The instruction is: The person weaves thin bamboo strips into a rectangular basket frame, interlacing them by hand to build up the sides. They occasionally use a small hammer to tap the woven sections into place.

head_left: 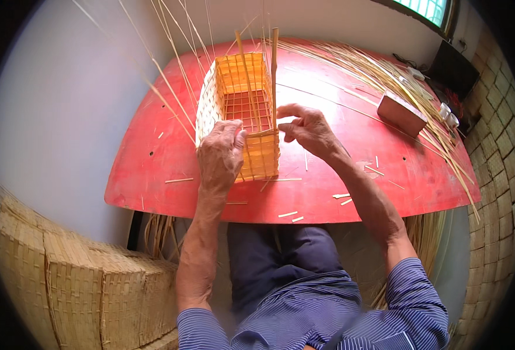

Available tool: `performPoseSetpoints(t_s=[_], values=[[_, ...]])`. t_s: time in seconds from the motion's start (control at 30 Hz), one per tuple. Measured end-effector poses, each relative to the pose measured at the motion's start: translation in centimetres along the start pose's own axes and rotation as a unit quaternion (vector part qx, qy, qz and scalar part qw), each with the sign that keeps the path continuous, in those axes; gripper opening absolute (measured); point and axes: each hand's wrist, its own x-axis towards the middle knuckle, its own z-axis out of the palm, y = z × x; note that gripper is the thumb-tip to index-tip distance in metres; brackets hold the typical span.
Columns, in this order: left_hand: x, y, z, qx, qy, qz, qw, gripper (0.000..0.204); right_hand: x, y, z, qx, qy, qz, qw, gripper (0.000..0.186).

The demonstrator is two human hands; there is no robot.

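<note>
A rectangular woven basket (259, 169) of yellowish bamboo strips stands upright on a red table (152, 181). Its open-grid bottom lets the red tabletop show through. Long thin strips stick up past its left side, and two wider upright strips (275, 76) rise at its right side. My left hand (219, 149) is closed over the near left corner of the rim, its fingertips partly hidden. Just right of the basket's near right corner is my right hand (307, 127), fingers bent and apart, the index finger reaching to the upright strip. Whether it touches the strip I cannot tell.
A reddish-brown block (402, 114) rests on a bundle of long bamboo strips (362, 64) along the table's far right. Short offcuts (374, 170) lie scattered about. Stacked woven baskets (76, 280) stand at the lower left. A dark screen (453, 69) is at the far right.
</note>
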Motion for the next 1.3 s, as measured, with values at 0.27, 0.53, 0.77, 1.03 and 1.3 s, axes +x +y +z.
performPoseSetpoints(t_s=[0.27,0.53,0.77,1.03,1.3], values=[[1.7,-1.3,2.5,-0.117,-0.136,-0.037,0.983,0.033,1.4,2.8,0.9,0.003,-0.089,-0.041,0.995,0.013],[2.1,-1.9,1.0,0.039,-0.138,0.098,0.985,0.042,-1.4,0.9,1.6,-0.178,0.133,-0.238,0.946,0.019],[-2.3,-4.9,-1.0,0.189,-0.083,0.142,0.968,0.067,-2.1,-1.2,4.4,-0.342,0.035,-0.493,0.799,0.049],[-2.8,-6.4,-1.0,0.149,-0.098,0.174,0.968,0.074,2.0,3.4,6.0,-0.431,0.011,-0.439,0.788,0.063],[-1.7,-6.4,-0.6,0.150,-0.128,0.163,0.967,0.068,2.2,4.3,6.8,-0.438,0.022,-0.408,0.801,0.065]])
